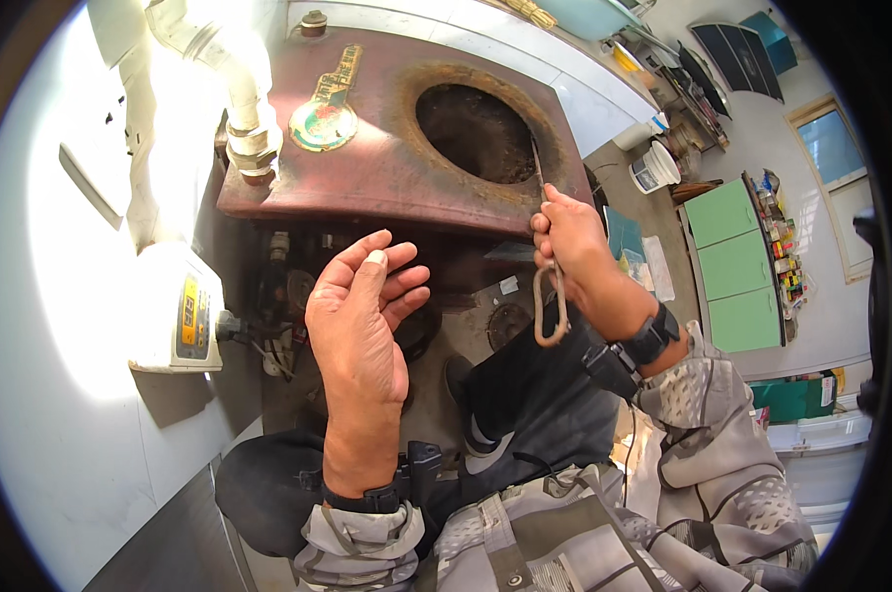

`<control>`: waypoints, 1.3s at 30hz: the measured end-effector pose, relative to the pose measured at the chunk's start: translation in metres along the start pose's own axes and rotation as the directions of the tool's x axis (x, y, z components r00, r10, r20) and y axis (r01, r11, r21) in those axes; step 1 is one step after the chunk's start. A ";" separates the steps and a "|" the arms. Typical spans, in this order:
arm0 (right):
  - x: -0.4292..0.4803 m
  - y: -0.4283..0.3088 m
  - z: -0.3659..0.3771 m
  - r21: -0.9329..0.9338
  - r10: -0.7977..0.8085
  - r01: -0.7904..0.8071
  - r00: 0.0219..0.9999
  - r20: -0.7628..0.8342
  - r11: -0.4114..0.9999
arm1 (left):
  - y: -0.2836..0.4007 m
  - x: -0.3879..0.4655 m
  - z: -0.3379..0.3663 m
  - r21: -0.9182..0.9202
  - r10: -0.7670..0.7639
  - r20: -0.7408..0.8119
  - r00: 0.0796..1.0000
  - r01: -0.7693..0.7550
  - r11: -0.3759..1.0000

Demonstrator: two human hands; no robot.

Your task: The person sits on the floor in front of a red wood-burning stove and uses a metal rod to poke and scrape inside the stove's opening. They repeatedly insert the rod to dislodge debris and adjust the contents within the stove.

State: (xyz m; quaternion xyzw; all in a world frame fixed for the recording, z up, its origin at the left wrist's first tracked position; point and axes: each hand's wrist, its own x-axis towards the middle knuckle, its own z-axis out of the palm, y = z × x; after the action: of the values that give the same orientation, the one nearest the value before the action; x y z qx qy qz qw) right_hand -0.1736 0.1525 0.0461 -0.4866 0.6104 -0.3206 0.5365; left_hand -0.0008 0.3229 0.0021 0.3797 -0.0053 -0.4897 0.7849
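In front of me stands a dark red metal stove (327, 177) with a round, rust-rimmed opening (472, 129) in its top. My right hand (575, 237) grips a metal poker (552, 307) whose bent loop handle hangs below the fist. The poker's thin rod reaches up to the right edge of the opening; whether its tip goes inside is hard to make out. Empty, with fingers apart and slightly curled, my left hand (364, 311) is held in the air before the stove's front edge. A worn sticker (324, 124) bearing writing is on the stove top.
A white pipe (246, 111) rises from the stove's left side. On the left wall a control box (183, 311) has a plug in it. A round iron lid (508, 325) lies on the floor beyond my knee. To the right are a white bucket (655, 169) and a green cabinet (734, 266).
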 end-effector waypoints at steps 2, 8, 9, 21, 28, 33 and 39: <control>0.021 -0.004 0.006 0.057 0.034 -0.031 0.998 -0.051 0.998 | -0.001 0.000 0.001 0.003 0.001 0.012 1.000 -0.001 1.000; 0.041 -0.014 0.036 0.032 -0.036 0.035 0.999 0.028 0.999 | 0.001 0.000 0.003 0.025 0.030 0.010 0.999 -0.030 0.999; 0.032 -0.015 0.035 -0.069 -0.054 0.058 0.997 0.048 0.996 | 0.002 0.001 0.003 0.028 0.039 0.009 0.999 -0.039 0.999; 0.028 -0.014 0.019 0.100 0.027 -0.019 0.996 -0.084 0.995 | 0.003 0.002 0.002 0.034 0.049 0.006 0.999 -0.049 0.998; 0.034 -0.017 0.021 -0.060 -0.048 0.054 0.994 0.101 0.997 | 0.005 -0.001 0.005 0.062 0.056 0.004 0.998 -0.056 0.997; 0.004 -0.015 -0.024 -0.227 0.029 0.019 0.978 0.208 0.974 | 0.006 0.001 0.003 0.075 0.088 -0.007 0.996 -0.088 0.993; 0.049 -0.014 -0.004 0.085 0.082 -0.080 0.996 -0.023 0.993 | 0.001 0.002 0.003 0.110 0.034 0.008 0.999 -0.035 0.993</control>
State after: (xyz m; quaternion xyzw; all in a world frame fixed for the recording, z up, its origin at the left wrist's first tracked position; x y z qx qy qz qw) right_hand -0.1717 0.1019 0.0430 -0.4340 0.6228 -0.3304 0.5609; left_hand -0.0002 0.3192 0.0042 0.4208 -0.0416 -0.4761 0.7710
